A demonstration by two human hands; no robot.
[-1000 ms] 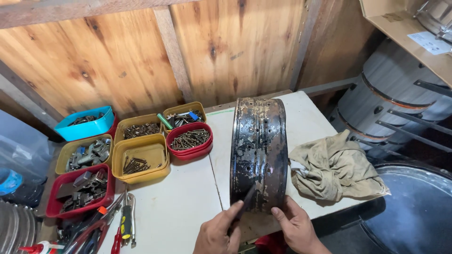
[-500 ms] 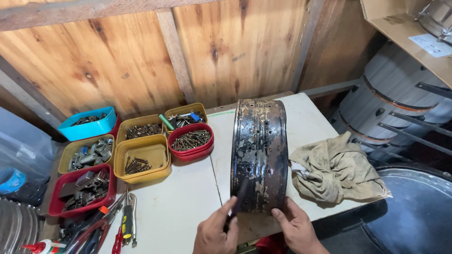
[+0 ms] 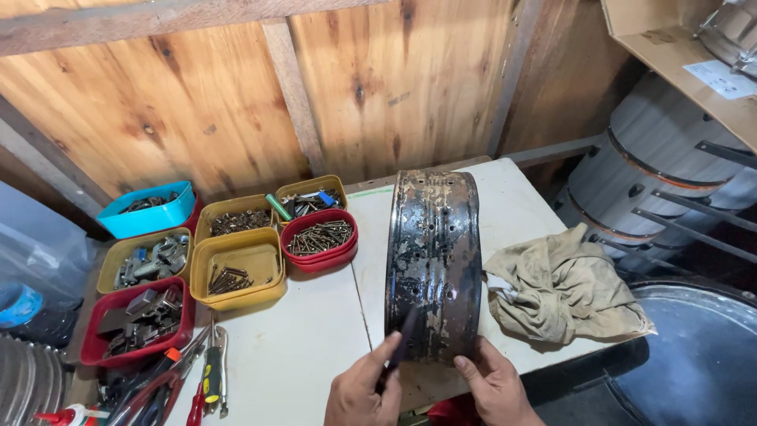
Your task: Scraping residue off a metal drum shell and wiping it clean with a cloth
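L→R. Far L on the white table (image 3: pixel 307 347): trays of hardware, namely blue tray (image 3: pixel 148 210), red tray of brackets (image 3: pixel 134 319), yellow tray w/ a few screws (image 3: pixel 236 268), red oval tray of screws (image 3: pixel 320 237). Pliers & screwdrivers (image 3: pixel 206 371) lie at the front edge.

Centre: rusty metal drum shell (image 3: pixel 434 260) stands on edge on the table, its flaking outer band turned to the camera.

Left hand (image 3: pixel 364 390): grip closed narrow on a thin dark tool (image 3: pixel 402 339), prob. a small driver or scraper, tip up against the lower band of the shell. Right hand (image 3: pixel 495 386): grip open, fingers spread flat on the shell's lower R edge, bracing it.

To do this well, I'd judge: keep the R hand pressing the shell down into the table so it can't roll, work the tool at a low angle, short strokes, away from the bracing fingers.

R: crumpled beige rag (image 3: pixel 564 288) just beside the shell, handy for wiping off flakes.
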